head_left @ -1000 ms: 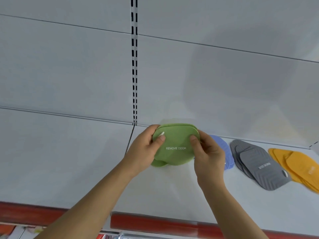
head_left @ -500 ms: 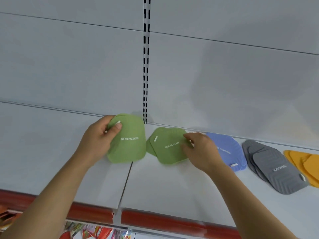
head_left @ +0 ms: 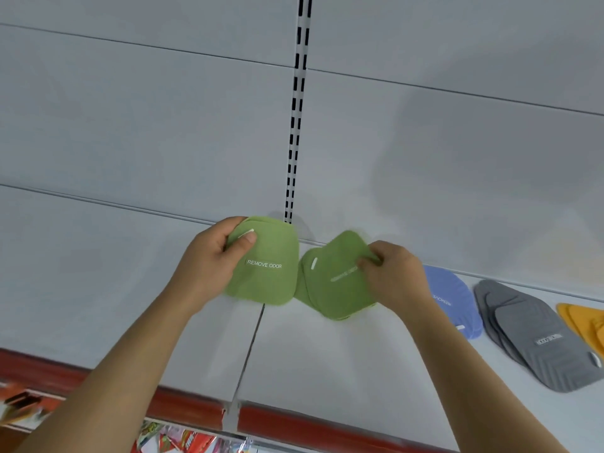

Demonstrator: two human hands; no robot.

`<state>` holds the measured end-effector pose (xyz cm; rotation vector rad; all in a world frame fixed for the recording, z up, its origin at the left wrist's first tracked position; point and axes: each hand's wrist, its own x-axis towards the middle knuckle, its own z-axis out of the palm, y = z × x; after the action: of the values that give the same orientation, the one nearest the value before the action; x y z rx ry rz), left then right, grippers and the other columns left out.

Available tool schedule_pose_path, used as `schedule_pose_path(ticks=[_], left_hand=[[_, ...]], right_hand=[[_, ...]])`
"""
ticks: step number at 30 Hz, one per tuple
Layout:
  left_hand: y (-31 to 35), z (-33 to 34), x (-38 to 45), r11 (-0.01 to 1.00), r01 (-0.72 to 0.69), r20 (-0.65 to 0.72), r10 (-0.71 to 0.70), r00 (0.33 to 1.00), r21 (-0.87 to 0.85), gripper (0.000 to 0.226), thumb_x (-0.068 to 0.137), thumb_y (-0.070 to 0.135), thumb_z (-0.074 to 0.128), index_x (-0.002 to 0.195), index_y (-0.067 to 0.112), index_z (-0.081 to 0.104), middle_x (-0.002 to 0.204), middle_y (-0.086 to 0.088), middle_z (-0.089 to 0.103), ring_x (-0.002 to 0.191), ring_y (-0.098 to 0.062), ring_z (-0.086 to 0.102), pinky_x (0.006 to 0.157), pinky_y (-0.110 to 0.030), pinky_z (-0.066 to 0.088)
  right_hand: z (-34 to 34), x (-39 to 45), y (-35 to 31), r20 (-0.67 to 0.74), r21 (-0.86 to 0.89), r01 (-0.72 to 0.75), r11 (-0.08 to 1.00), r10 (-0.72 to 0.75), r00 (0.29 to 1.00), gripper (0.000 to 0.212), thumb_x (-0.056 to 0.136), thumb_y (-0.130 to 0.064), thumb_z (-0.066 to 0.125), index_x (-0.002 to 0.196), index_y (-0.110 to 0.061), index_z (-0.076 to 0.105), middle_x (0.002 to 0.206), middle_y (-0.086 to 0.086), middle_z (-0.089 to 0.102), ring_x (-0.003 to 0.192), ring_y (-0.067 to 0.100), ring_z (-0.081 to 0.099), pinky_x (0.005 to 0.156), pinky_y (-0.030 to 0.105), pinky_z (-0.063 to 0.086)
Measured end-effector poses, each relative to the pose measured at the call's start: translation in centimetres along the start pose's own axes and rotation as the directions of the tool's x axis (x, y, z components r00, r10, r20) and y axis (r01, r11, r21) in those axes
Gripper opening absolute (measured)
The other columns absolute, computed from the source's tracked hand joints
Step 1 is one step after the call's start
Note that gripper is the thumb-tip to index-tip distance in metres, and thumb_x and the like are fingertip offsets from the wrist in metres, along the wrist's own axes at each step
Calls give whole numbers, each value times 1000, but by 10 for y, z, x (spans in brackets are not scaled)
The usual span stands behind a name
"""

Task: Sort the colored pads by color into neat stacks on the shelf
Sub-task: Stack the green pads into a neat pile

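Left hand: fingers clamped on green pads.
Right hand: pinching green stack beside them.
Risk: loose pinch fans the stack crooked.

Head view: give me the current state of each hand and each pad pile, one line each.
left hand: grips green pads, thumb on top.
left green pads: held, text side up.
right hand: pinches the other green pads at their edge.
right green pads: fanned slightly, not squared.
blue pad: flat on shelf, partly hidden by the right hand.
grey pads: fanned stack on shelf.
orange pads: overlapping, cut off by frame.
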<state>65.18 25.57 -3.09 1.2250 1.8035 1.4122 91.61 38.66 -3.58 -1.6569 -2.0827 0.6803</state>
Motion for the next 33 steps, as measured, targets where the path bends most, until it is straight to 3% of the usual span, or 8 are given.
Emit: schedule_pose_path(ticks=[3,6,8,10,15,25,31,33], left_hand=[[8,-1,2,996,42,60,-37,998,-82,17,106,32,59,118,37,69,115,6,76,112,-21,71,101,-53,56],[19,7,4,954,131,117,-102,988,-268,19,108,24,56,122,26,69,119,-2,76,113,-26,72,98,-51,58],[27,18,2,890,212,190,-144,971,-405,22,108,19,54,126,17,67,121,-8,76,110,-25,72,95,-48,58],[34,32,-2,815,271,250,-161,955,-512,26,108,14,52,129,12,67,122,-11,75,107,-25,73,93,-45,59],[33,48,-10,691,328,271,-194,943,-644,31,109,12,46,131,8,67,126,-12,74,109,-23,72,86,-36,60],[21,48,-10,673,364,252,-263,931,-643,33,109,16,46,134,8,66,136,-16,69,114,-26,69,94,-39,55],[21,48,-15,665,433,337,-278,899,-608,49,111,42,38,138,12,65,135,-11,71,125,-27,68,104,-46,53],[18,48,-18,753,365,293,-236,927,-548,40,108,36,49,135,12,66,130,-12,73,124,-32,69,105,-50,53]], right_hand=[[-32,-17,-4,-127,282,97,954,-63,990,6,95,-22,67,91,-25,69,78,-3,72,75,17,65,61,29,49],[-49,-32,-15,-129,659,130,741,-59,990,15,96,-14,71,102,-26,75,85,-3,79,76,10,73,66,21,57],[-39,-35,-21,-86,759,87,645,-33,996,15,95,-9,72,104,-20,76,91,1,80,86,19,76,75,31,61],[-20,-38,-26,-63,772,62,632,-21,998,12,94,-9,72,102,-17,76,95,3,80,93,29,75,84,42,62],[6,-46,-20,-44,778,27,628,11,999,14,97,-10,69,104,-21,75,95,-3,80,92,18,74,85,38,59],[26,-59,-18,-51,818,46,574,-7,999,20,99,-6,65,106,-23,73,99,-5,80,92,11,74,78,20,57],[41,-55,-21,-34,748,20,664,9,999,16,99,-14,66,106,-28,73,98,-8,79,95,14,73,83,31,57],[46,-57,-22,-40,729,35,684,-8,999,16,99,-16,66,106,-29,73,100,-8,78,97,16,73,87,37,58]])
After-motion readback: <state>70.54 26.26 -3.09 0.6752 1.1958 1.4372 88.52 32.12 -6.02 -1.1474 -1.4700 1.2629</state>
